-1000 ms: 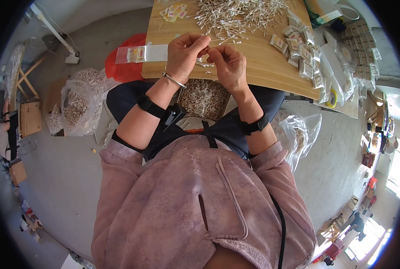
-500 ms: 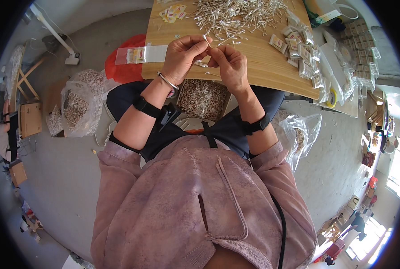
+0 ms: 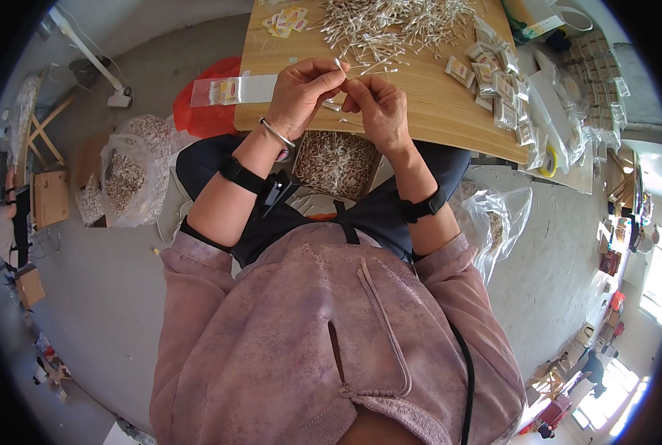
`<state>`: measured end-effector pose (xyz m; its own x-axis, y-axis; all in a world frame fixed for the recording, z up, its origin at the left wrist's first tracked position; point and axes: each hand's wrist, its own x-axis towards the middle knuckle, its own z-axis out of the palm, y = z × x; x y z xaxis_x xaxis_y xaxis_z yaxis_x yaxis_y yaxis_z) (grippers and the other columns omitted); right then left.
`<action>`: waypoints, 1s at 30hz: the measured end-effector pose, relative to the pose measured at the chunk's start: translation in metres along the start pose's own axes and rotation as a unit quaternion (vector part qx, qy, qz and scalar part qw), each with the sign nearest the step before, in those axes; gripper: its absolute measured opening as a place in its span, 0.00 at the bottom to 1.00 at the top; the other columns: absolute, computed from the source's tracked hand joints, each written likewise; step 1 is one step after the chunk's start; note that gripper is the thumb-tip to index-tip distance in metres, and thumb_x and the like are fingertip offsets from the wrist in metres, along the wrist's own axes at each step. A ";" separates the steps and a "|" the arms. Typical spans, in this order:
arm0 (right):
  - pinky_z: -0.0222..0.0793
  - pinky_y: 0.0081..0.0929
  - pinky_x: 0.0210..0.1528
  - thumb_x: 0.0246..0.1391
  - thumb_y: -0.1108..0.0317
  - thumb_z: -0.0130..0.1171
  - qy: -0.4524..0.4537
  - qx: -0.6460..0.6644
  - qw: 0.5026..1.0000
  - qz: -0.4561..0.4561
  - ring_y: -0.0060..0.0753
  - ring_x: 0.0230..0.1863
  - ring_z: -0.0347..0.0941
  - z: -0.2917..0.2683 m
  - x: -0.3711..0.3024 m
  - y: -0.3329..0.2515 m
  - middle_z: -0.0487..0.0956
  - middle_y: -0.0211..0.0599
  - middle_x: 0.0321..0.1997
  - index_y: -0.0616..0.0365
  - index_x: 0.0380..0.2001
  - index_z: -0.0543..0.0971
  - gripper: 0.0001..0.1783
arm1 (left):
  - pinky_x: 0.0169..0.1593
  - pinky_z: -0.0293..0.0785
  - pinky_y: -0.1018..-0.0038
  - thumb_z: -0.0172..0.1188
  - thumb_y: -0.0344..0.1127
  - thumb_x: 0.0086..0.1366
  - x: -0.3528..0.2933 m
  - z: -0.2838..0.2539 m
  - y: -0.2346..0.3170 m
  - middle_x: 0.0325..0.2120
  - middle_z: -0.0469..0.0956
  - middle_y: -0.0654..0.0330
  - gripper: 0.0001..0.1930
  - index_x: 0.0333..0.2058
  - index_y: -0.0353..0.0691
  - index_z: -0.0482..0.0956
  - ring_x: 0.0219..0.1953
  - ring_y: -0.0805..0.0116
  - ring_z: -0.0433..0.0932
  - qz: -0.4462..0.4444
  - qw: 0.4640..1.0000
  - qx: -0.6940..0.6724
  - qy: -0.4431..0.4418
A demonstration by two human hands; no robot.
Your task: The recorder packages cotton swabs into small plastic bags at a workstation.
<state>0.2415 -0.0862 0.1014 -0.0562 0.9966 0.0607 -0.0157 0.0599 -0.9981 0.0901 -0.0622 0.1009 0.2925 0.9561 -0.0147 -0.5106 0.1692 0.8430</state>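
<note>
Near the table's (image 3: pixel 450 122) front edge, the left hand (image 3: pixel 301 93) and right hand (image 3: pixel 379 107) pinch a thin bundle of white sticks (image 3: pixel 343 74) between fingertips, so any slackened pinch could scatter them.

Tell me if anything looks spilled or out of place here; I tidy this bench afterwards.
Nothing looks damaged. The white sticks lie in a loose scattered heap on the wooden table, not in any container, and a clear strip of packets overhangs the table's left edge. Both hands, left hand and right hand, pinch a few sticks.
</note>
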 end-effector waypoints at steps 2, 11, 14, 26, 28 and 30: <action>0.66 0.16 0.26 0.57 0.66 0.54 -0.003 0.011 1.000 -0.001 0.15 0.23 0.71 0.000 0.000 0.001 0.77 0.30 0.19 0.63 0.28 0.79 0.11 | 0.37 0.73 0.80 0.59 0.28 0.61 0.000 -0.002 -0.002 0.31 0.79 0.63 0.06 0.37 0.37 0.79 0.31 0.77 0.75 -0.001 1.000 -0.003 -0.002; 0.66 0.15 0.26 0.56 0.67 0.55 0.010 -0.004 1.000 0.000 0.15 0.22 0.72 0.001 0.000 0.004 0.78 0.30 0.18 0.63 0.28 0.79 0.10 | 0.38 0.74 0.78 0.58 0.27 0.60 0.002 -0.005 -0.004 0.31 0.79 0.62 0.06 0.37 0.37 0.79 0.31 0.76 0.76 -0.017 1.000 -0.010 -0.003; 0.66 0.15 0.25 0.56 0.67 0.56 0.012 -0.013 1.000 -0.009 0.15 0.22 0.72 0.001 -0.001 0.006 0.78 0.31 0.18 0.63 0.27 0.79 0.10 | 0.39 0.74 0.78 0.58 0.27 0.60 0.001 -0.004 -0.006 0.32 0.79 0.62 0.06 0.36 0.37 0.79 0.32 0.76 0.76 -0.012 1.000 -0.023 -0.003; 0.68 0.16 0.26 0.55 0.69 0.56 0.017 -0.020 0.999 -0.018 0.16 0.23 0.73 0.003 -0.003 0.002 0.78 0.31 0.19 0.65 0.28 0.79 0.09 | 0.39 0.74 0.79 0.58 0.27 0.61 0.000 -0.008 -0.006 0.34 0.79 0.62 0.05 0.36 0.37 0.79 0.32 0.76 0.76 -0.024 0.999 -0.046 -0.009; 0.69 0.16 0.26 0.55 0.69 0.57 0.027 -0.059 0.997 -0.029 0.17 0.23 0.75 0.004 -0.004 0.002 0.79 0.33 0.19 0.65 0.28 0.79 0.08 | 0.39 0.74 0.79 0.58 0.27 0.61 -0.001 -0.008 -0.006 0.35 0.79 0.62 0.05 0.36 0.37 0.79 0.32 0.76 0.76 -0.025 0.998 -0.051 -0.009; 0.70 0.16 0.27 0.54 0.70 0.57 0.030 -0.058 0.997 -0.031 0.18 0.23 0.75 0.003 -0.004 0.003 0.79 0.33 0.20 0.65 0.28 0.79 0.08 | 0.41 0.75 0.78 0.58 0.27 0.61 -0.001 -0.010 -0.008 0.36 0.79 0.62 0.05 0.36 0.38 0.78 0.34 0.76 0.77 -0.020 0.998 -0.052 -0.017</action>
<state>0.2382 -0.0903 0.0983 0.0008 0.9922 0.1249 0.0976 0.1242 -0.9875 0.0857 -0.0623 0.0892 0.3415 0.9395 -0.0272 -0.5788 0.2330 0.7815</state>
